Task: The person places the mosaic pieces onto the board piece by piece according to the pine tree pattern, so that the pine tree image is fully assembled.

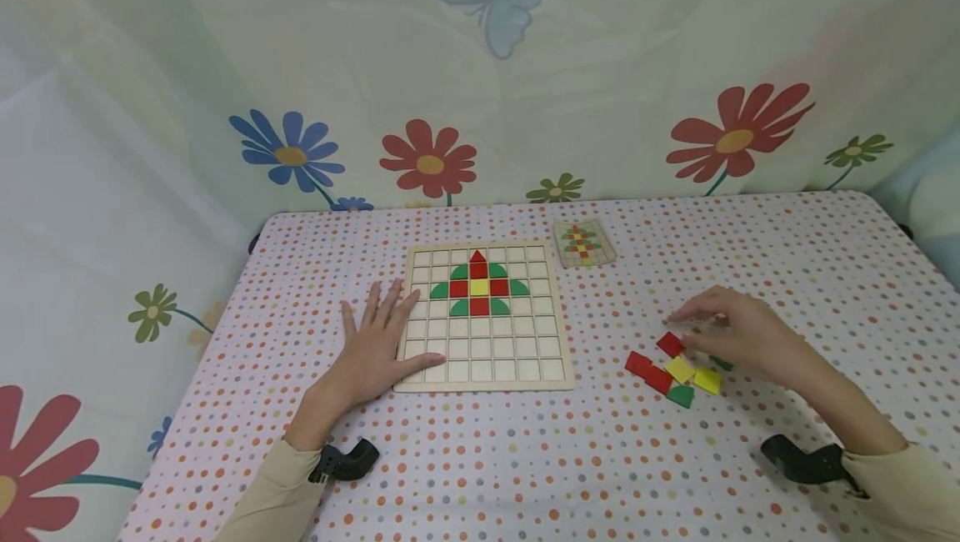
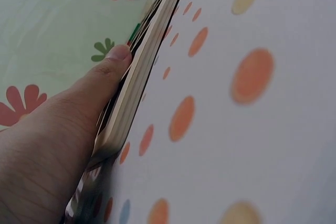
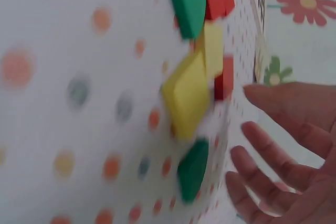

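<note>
My left hand (image 1: pixel 371 354) lies spread at the left side of a wooden grid board (image 1: pixel 487 371), its thumb (image 2: pixel 107 74) resting on the near part. On the board, red, green and yellow tiles form a tree-like shape around a yellow square (image 1: pixel 478 287), with a red triangle (image 1: pixel 477 257) on top. My right hand (image 1: pixel 750 333) hovers over loose tiles, its fingers apart and holding nothing visible. Closest below it are a red tile (image 1: pixel 670 343), two yellow tiles (image 1: pixel 707 380) and a partly covered green piece (image 3: pixel 193 171). Two more red tiles (image 1: pixel 658 379) and another green piece (image 1: pixel 680 396) lie beside them.
A small pattern card (image 1: pixel 583 243) with a similar tree picture lies beyond the board's far right corner. Polka-dot cloth (image 1: pixel 487 467) covers the table. Behind it hangs a flowered curtain (image 1: pixel 600 108). Black wrist-worn devices (image 1: pixel 348 460) sit near both sleeves.
</note>
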`<action>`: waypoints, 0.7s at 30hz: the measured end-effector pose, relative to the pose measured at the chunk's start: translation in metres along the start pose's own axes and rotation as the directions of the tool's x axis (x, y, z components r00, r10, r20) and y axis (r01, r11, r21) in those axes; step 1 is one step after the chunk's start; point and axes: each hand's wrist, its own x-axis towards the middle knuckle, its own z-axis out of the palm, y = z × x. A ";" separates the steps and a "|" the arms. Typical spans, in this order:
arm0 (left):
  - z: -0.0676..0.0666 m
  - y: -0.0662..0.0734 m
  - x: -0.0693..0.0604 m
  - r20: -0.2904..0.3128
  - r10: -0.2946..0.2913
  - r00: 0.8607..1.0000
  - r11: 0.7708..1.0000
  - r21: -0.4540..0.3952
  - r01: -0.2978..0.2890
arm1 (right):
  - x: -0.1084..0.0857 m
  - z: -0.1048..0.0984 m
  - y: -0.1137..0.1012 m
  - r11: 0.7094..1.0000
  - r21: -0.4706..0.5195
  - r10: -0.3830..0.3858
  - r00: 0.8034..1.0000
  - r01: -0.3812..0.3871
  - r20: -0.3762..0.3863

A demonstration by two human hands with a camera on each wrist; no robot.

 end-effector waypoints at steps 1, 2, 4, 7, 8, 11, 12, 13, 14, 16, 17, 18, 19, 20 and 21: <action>0.000 0.000 0.000 -0.001 -0.001 1.000 1.000 0.002 0.001 | -0.003 -0.002 0.007 1.000 -0.004 0.015 1.000 -0.015 0.018; 0.000 0.000 -0.001 -0.003 0.000 1.000 1.000 0.002 0.000 | -0.006 -0.005 0.013 0.999 -0.011 0.032 0.999 -0.031 0.033; -0.001 0.000 -0.001 -0.005 -0.004 1.000 1.000 0.004 0.004 | -0.010 -0.007 0.021 0.998 -0.028 0.061 0.996 -0.059 0.058; -0.001 0.000 -0.001 -0.009 -0.006 1.000 1.000 0.004 0.006 | -0.012 -0.011 0.030 0.996 -0.022 0.093 0.991 -0.091 0.093; -0.001 -0.001 -0.001 -0.006 -0.007 1.000 1.000 0.003 0.007 | -0.013 -0.011 0.031 0.994 -0.026 0.105 0.990 -0.103 0.099; 0.001 -0.001 0.000 0.003 -0.008 1.000 1.000 0.002 0.008 | -0.015 -0.013 0.035 0.993 -0.039 0.118 0.986 -0.114 0.117; 0.001 -0.001 0.000 0.003 -0.005 1.000 1.000 0.000 0.005 | -0.015 -0.015 0.036 0.993 -0.039 0.116 0.985 -0.111 0.130; 0.001 -0.001 0.000 0.003 -0.002 1.000 1.000 0.002 0.002 | -0.016 -0.016 0.037 0.993 -0.042 0.112 0.983 -0.107 0.144; 0.001 -0.001 0.000 0.005 -0.002 1.000 1.000 0.002 0.002 | -0.017 -0.018 0.038 0.993 -0.042 0.113 0.980 -0.108 0.162; 0.001 0.000 0.000 0.004 -0.001 1.000 1.000 0.006 0.001 | -0.019 -0.021 0.041 0.994 -0.025 0.112 0.972 -0.109 0.208; 0.001 0.000 0.000 0.000 0.002 1.000 1.000 0.008 -0.002 | -0.019 -0.023 0.042 0.993 -0.013 0.115 0.965 -0.116 0.234; 0.000 0.000 0.001 -0.003 0.003 1.000 1.000 0.005 -0.003 | -0.019 -0.024 0.042 0.992 -0.007 0.121 0.959 -0.123 0.255; 0.000 0.000 0.001 -0.003 0.003 1.000 1.000 0.004 -0.003 | -0.020 -0.025 0.041 0.992 -0.010 0.127 0.956 -0.129 0.265; 0.000 0.000 0.001 -0.004 0.002 1.000 1.000 0.003 -0.002 | -0.020 -0.025 0.040 0.991 -0.015 0.135 0.954 -0.136 0.269; 0.000 0.000 0.001 -0.006 0.003 1.000 1.000 0.003 -0.003 | -0.020 -0.026 0.039 0.989 -0.023 0.145 0.952 -0.144 0.271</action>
